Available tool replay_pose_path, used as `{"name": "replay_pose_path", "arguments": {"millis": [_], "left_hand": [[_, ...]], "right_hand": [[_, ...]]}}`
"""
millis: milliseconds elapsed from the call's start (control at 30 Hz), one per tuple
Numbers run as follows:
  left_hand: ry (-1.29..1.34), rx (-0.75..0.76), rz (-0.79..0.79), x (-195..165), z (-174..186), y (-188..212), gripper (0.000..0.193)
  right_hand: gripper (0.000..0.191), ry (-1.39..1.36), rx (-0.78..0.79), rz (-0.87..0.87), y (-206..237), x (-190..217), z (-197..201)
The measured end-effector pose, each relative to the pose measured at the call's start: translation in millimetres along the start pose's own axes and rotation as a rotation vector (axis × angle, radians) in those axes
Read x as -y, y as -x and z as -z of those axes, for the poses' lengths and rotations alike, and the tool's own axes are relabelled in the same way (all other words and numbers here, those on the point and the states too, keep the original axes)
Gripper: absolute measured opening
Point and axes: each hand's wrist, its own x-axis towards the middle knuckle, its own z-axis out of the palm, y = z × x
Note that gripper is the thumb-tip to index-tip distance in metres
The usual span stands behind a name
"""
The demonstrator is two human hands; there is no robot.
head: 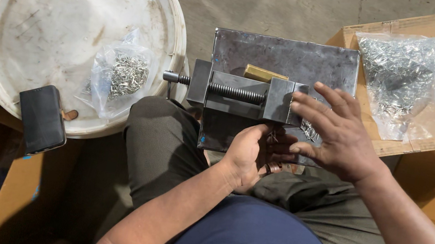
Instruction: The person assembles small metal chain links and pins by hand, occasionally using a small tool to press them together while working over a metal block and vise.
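Loading small metal pins at the vise (237, 93): your right hand (333, 132) spread open on its jaw block, left hand (250, 157) cupped loosely beneath. Next needs precise seating, I'd judge.

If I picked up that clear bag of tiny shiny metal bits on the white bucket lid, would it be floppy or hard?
Probably floppy: the clear bag looks thin and crinkled, slumped on the white lid. It is likely heavy for its size, since the bits inside look like metal. They would probably shift and sag to the bottom. It seems unlikely to roll.
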Motion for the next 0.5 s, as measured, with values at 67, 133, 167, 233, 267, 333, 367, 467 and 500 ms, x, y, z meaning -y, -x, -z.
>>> {"name": "replay_pose_path", "arguments": {"millis": [67, 133, 167, 233, 267, 333, 367, 467, 500], "left_hand": [[-0.005, 0.012, -0.014, 0.2, 1.5, -1.0, 0.039], [-0.010, 0.007, -0.025, 1.0, 3.3, -2.3, 0.039], [-0.014, 0.012, -0.025, 1.3, 4.3, -3.2, 0.039], [-0.022, 0.020, -0.024, 2.3, 6.0, -4.7, 0.040], [-0.020, 0.007, -0.018, 2.9, 6.6, -5.7, 0.040], [-0.014, -0.014, -0.005, 3.9, 7.5, -7.2, 0.040], [-0.015, 0.003, -0.007, 4.1, 7.8, -8.0, 0.040], [-0.009, 0.031, -0.010, 4.3, 9.1, -8.9, 0.040], [-0.007, 0.026, -0.006, 4.1, 9.4, -8.8, 0.039]], "right_hand": [[0.080, -0.174, -0.024, -0.034, -2.4, 1.1, 0.6], [0.078, -0.085, -0.010, -0.016, -4.5, 2.4, -0.6], [0.078, -0.041, -0.005, -0.008, -5.5, 2.7, -1.6], [0.076, 0.156, -0.014, 0.030, -5.5, 2.5, -2.8], [0.076, 0.255, -0.019, 0.048, -5.2, 1.9, -3.4], [0.075, 0.268, -0.026, 0.036, -4.5, -0.1, -4.3], [0.074, 0.274, -0.028, 0.031, -4.0, -1.1, -4.6], [0.071, 0.157, -0.057, 0.021, -3.6, -4.4, -6.0], [0.071, 0.144, -0.054, 0.037, -3.2, -4.6, -6.9]]}}
